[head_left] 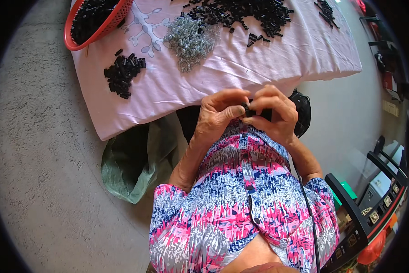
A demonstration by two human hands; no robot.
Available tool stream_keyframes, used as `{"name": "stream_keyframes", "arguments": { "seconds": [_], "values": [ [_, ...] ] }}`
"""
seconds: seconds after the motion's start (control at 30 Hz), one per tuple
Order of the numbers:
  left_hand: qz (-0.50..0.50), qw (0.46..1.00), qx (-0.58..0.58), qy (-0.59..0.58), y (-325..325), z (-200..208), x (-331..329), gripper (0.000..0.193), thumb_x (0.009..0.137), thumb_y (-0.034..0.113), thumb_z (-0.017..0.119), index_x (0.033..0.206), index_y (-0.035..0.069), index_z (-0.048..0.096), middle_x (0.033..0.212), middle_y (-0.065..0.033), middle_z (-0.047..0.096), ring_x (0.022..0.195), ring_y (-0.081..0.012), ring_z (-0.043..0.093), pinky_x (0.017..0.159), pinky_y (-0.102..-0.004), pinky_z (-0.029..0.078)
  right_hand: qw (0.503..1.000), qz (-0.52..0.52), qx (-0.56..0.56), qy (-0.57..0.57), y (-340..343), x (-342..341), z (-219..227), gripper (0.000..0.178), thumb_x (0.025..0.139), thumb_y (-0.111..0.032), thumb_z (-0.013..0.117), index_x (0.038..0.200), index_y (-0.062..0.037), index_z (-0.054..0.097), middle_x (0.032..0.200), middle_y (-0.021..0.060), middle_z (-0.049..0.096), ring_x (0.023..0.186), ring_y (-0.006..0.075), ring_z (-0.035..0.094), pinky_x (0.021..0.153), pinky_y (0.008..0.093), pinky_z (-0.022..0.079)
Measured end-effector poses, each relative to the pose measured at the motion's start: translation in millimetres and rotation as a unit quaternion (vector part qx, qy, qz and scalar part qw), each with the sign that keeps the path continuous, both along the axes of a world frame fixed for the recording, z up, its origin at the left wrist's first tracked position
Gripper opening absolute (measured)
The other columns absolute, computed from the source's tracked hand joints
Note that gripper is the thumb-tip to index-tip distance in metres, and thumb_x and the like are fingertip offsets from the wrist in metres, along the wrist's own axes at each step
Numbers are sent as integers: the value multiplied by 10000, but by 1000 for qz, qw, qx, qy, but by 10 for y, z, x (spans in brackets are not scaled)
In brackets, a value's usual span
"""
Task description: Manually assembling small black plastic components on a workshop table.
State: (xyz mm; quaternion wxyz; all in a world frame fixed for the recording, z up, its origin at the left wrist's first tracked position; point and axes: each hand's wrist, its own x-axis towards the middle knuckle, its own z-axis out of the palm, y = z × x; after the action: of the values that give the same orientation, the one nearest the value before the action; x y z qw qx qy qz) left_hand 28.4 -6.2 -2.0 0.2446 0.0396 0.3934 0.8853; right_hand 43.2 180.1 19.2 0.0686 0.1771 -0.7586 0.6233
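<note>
In front of my chest, just off the table's near edge, my two hands meet fingertip to fingertip. My left hand point(218, 112) pinches a small black cylindrical part point(246, 107) between thumb and fingers. Curled round the same part from the other side is my right hand point(277, 112), its thumb and fingertips closed on it. The fingers cover most of the part, so its details are hidden. Beyond the hands lies a heap of small silvery metal springs point(190, 43). A small pile of black cylindrical parts point(124, 74) sits at the left of the table.
A pink cloth point(168, 95) covers the table. Loose black parts point(259, 16) spread at the far side, with a few more point(326, 13) far right. A red basket point(70, 36) of black pieces stands at the far left. Below hangs an open green sack point(136, 191).
</note>
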Motion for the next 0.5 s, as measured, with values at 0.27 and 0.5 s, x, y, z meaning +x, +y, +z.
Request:
{"name": "stream_keyframes", "arguments": {
  "seconds": [0.27,0.5],
  "values": [
    [-60,985,129,-99,2,-103,11,549,817,29,744,1249,37,404,958,-124,679,805,-157,674,682,-271,569,989,64,51,120,-18,-184,86,473,639,-238,870,1021,-31,681,1001,94,665,896,274,612,761,373,514],
    [-87,970,182,-136,28,-114,14,553,799,42,763,1211,44,394,979,-127,669,826,-176,691,627,-268,603,990,84,36,109,-37,-178,91,423,647,-186,859,972,-3,659,950,113,661,847,282,620,732,369,517]
  ]
}}
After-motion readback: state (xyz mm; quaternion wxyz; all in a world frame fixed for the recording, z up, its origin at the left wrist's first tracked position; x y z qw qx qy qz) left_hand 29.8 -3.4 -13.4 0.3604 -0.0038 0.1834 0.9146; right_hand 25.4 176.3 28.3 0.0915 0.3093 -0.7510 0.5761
